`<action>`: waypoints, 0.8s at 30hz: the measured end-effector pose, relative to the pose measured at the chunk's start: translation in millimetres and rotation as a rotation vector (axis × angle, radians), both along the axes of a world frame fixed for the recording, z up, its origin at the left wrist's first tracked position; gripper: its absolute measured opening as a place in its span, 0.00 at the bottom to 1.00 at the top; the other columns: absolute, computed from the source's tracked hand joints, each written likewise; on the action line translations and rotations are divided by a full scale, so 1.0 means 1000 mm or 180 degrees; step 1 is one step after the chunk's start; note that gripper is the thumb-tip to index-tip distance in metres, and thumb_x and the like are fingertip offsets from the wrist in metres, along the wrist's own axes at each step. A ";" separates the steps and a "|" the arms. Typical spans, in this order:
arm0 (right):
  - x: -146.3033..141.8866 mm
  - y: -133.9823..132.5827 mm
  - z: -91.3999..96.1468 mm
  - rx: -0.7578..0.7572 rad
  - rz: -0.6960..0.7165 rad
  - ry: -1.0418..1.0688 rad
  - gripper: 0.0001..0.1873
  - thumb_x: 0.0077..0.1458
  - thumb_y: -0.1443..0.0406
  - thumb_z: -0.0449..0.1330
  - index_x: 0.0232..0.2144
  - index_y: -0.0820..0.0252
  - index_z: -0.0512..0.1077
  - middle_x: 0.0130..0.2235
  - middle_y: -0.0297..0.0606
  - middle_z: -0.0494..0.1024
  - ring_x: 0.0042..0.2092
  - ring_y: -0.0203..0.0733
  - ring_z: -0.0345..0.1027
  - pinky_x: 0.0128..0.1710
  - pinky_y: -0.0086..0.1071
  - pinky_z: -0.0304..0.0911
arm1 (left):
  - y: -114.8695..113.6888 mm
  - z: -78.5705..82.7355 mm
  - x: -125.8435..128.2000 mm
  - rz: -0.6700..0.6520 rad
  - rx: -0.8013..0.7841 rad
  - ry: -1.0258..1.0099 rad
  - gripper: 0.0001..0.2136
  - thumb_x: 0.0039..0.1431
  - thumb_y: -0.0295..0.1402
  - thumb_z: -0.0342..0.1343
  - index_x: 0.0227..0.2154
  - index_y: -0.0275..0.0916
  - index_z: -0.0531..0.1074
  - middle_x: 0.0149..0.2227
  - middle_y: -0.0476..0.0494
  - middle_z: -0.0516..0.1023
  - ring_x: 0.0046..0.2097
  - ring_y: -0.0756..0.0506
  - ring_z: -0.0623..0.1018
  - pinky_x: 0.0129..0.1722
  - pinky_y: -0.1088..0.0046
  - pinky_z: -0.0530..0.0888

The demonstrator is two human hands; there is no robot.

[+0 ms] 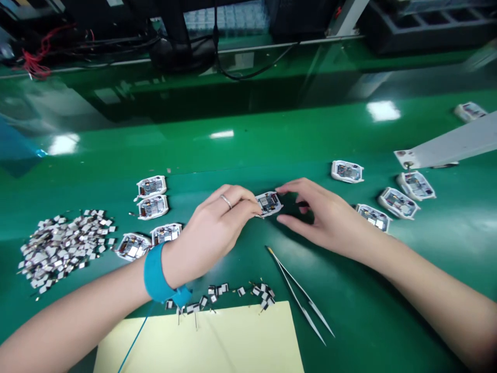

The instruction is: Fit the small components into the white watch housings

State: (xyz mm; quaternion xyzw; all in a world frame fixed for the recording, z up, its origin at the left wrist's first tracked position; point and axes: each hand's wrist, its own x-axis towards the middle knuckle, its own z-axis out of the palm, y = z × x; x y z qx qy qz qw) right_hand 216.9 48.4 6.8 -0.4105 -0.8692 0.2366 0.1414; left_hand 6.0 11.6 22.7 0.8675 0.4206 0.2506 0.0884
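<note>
Green, glossy workbench (240, 150) is running across the view, with a silvery heap of small rectangular components (64, 248) sitting at its left. Just right of the heap, four white-cased circuit modules (152, 207) are lying in two loose pairs. A blue wrist strap (155, 274) is circling the left wrist, its blue cord (135, 336) trailing down over a pale yellow sheet (202, 339). A few more components (217, 295) are lying scattered along that sheet's top edge. The left hand (209, 233), wearing a ring (225, 201), is pinching a white-cased module (268, 203) at its left edge near mid-bench. The right hand (326, 217) is spreading open just beside that module's right edge, though any contact is hard to tell, so the hands are nearly together around it. Steel tweezers (292, 287) are lying below, untouched. Further right, four more modules (398, 203) are resting in an arc beneath a pale metal panel (446, 142).
</note>
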 end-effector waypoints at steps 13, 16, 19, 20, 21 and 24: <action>-0.007 0.010 -0.021 0.0073 0.0427 0.0810 0.22 0.46 0.62 0.63 0.43 0.63 0.65 0.38 0.38 0.70 0.38 0.37 0.65 0.34 0.28 0.63 | 0.010 -0.018 0.017 -0.0069 0.0158 0.0394 0.07 0.57 0.25 0.50 0.33 0.34 0.73 0.34 0.44 0.76 0.34 0.47 0.75 0.34 0.72 0.74; -0.007 0.009 -0.020 -0.0002 0.0398 0.0797 0.19 0.47 0.62 0.63 0.41 0.63 0.66 0.37 0.36 0.70 0.36 0.36 0.64 0.33 0.28 0.61 | 0.010 -0.017 0.017 -0.0193 0.0174 0.0510 0.07 0.57 0.24 0.49 0.32 0.35 0.73 0.32 0.46 0.76 0.34 0.48 0.75 0.34 0.73 0.74; -0.006 0.009 -0.019 -0.0094 0.0364 0.0791 0.17 0.46 0.62 0.63 0.39 0.64 0.67 0.35 0.35 0.69 0.34 0.34 0.63 0.31 0.27 0.59 | 0.010 -0.015 0.017 -0.0222 0.0085 0.0651 0.08 0.57 0.25 0.48 0.32 0.37 0.73 0.33 0.46 0.76 0.35 0.47 0.74 0.34 0.72 0.73; -0.006 0.009 -0.019 -0.0102 0.0357 0.0797 0.17 0.46 0.62 0.63 0.38 0.63 0.67 0.35 0.35 0.69 0.33 0.34 0.63 0.31 0.27 0.59 | 0.010 -0.015 0.017 -0.0201 0.0076 0.0681 0.08 0.58 0.26 0.48 0.33 0.38 0.73 0.33 0.47 0.76 0.35 0.48 0.74 0.35 0.72 0.73; -0.006 0.009 -0.019 -0.0098 0.0346 0.0805 0.17 0.46 0.62 0.63 0.38 0.63 0.67 0.35 0.34 0.69 0.33 0.34 0.63 0.31 0.27 0.59 | 0.010 -0.016 0.017 -0.0168 0.0084 0.0698 0.08 0.58 0.26 0.48 0.33 0.38 0.73 0.34 0.47 0.76 0.35 0.48 0.74 0.34 0.73 0.73; -0.007 0.009 -0.020 -0.0037 0.0327 0.0810 0.16 0.46 0.62 0.63 0.37 0.63 0.68 0.35 0.33 0.69 0.33 0.33 0.62 0.31 0.26 0.58 | 0.009 -0.017 0.019 -0.0036 0.0192 0.0693 0.08 0.58 0.27 0.48 0.33 0.40 0.72 0.35 0.48 0.76 0.35 0.48 0.74 0.34 0.73 0.74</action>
